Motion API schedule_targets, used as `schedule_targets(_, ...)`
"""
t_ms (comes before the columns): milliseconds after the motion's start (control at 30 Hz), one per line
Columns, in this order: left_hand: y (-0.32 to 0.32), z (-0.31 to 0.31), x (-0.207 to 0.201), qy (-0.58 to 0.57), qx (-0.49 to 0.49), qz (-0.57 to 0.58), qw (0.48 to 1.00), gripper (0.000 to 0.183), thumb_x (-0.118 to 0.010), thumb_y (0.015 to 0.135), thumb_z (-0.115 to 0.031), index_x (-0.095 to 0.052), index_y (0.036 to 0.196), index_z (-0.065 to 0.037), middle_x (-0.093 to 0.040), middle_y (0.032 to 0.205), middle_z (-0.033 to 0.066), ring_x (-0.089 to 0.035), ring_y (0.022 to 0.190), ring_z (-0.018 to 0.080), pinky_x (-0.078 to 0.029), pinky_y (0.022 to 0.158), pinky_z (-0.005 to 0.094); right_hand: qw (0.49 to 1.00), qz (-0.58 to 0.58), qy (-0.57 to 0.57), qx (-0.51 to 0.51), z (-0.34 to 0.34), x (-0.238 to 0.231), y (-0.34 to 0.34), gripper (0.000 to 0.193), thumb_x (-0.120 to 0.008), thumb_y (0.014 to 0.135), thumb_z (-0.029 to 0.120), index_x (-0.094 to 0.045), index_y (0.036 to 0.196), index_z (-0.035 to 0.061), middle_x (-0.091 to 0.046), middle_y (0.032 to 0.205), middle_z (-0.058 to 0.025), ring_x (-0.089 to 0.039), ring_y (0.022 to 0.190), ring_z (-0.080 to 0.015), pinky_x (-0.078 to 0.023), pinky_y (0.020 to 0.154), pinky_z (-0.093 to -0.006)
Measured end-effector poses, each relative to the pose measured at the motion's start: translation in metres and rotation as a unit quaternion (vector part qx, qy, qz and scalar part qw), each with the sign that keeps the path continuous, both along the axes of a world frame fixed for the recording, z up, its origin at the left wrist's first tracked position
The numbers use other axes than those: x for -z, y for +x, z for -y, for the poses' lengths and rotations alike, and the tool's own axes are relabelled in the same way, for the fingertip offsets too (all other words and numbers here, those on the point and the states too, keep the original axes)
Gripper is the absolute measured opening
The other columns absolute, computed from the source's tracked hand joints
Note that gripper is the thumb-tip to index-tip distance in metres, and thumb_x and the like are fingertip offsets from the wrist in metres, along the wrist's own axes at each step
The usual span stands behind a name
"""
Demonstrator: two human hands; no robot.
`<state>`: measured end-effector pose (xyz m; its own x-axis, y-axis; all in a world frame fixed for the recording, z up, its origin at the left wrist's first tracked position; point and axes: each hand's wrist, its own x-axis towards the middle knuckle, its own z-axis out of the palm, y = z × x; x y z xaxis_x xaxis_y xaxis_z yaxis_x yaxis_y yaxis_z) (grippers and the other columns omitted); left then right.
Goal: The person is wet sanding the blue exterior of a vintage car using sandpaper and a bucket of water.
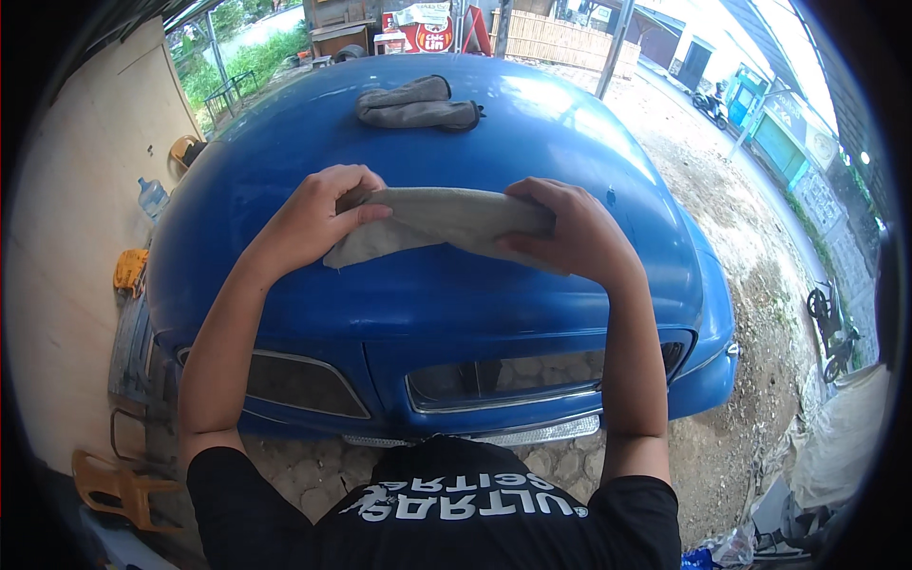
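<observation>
Both my hands hold a folded grey-beige cloth (446,218) above the blue car roof (408,285). My left hand (340,204) pinches its left end, where a loose corner hangs down. Around the right end closes my right hand (560,223), the thumb below and the fingers over the top. Between the hands the cloth spans in a slightly sagging band. Farther back on the roof lies a second, darker grey folded cloth (418,104) with black edging. Whether the held cloth touches the roof is hard to make out.
Car windows (508,378) sit below the near roof edge. On the left, by a wooden wall (71,237), are a brown plastic chair (123,484), a water jug (152,198) and a yellow item (130,271). Bare ground (750,380) lies to the right, with a parked motorbike (711,106) beyond.
</observation>
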<state>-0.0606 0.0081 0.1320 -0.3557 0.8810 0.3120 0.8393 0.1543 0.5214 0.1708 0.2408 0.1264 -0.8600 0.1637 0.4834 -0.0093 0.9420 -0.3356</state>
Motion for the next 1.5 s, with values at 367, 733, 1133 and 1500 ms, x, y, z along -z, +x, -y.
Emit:
schedule_targets(367, -0.011, 0.002, 0.033, 0.154, 0.049, -0.308, 0.938, 0.015, -0.078, 0.083, -0.005, -0.071, 0.096, -0.006, -0.077, 0.109, 0.0038, -0.072, 0.102, 0.0268, -0.055, 0.096, 0.0412, 0.993, -0.001, 0.087, 0.074, -0.011, 0.025, -0.024, 0.044, -0.075, 0.087, 0.014, -0.068, 0.131, 0.0137, -0.075, 0.108, -0.0125, -0.071, 0.104, -0.0346, -0.055, 0.093, -0.0466)
schedule_targets(733, 0.016, 0.016, 0.031, 0.01, 0.026, -0.214, 0.977, 0.032, -0.074, 0.093, -0.038, -0.079, 0.085, -0.007, -0.08, 0.098, 0.0078, -0.074, 0.097, 0.0275, -0.053, 0.098, 0.045, 0.994, 0.078, 0.023, 0.068, -0.005, 0.034, -0.008, 0.064, -0.05, 0.105, 0.058, -0.074, 0.126, 0.0029, -0.073, 0.087, -0.0144, -0.072, 0.086, -0.0325, -0.057, 0.082, -0.0446)
schedule_targets(1133, 0.017, -0.055, 0.073, 0.153, -0.144, -0.396, 0.894, 0.056, -0.064, 0.099, -0.052, -0.065, 0.134, -0.008, -0.066, 0.134, 0.0173, -0.059, 0.131, 0.0318, -0.043, 0.114, 0.0475, 0.958, -0.1, 0.213, 0.161, -0.011, 0.101, -0.042, 0.058, -0.062, 0.103, 0.039, -0.052, 0.148, 0.003, -0.055, 0.149, -0.0172, -0.048, 0.142, -0.0345, -0.036, 0.119, -0.0472)
schedule_targets(1500, -0.025, -0.034, 0.071, 0.159, -0.03, -0.421, 0.893, 0.039, -0.062, 0.103, -0.04, -0.057, 0.08, -0.009, -0.058, 0.072, 0.0064, -0.066, 0.075, 0.0212, -0.053, 0.07, 0.0361, 0.959, -0.058, 0.157, 0.227, 0.023, 0.071, -0.07, 0.037, -0.058, 0.105, 0.039, -0.062, 0.096, 0.0043, -0.062, 0.098, -0.0115, -0.058, 0.1, -0.0312, -0.043, 0.094, -0.0452)
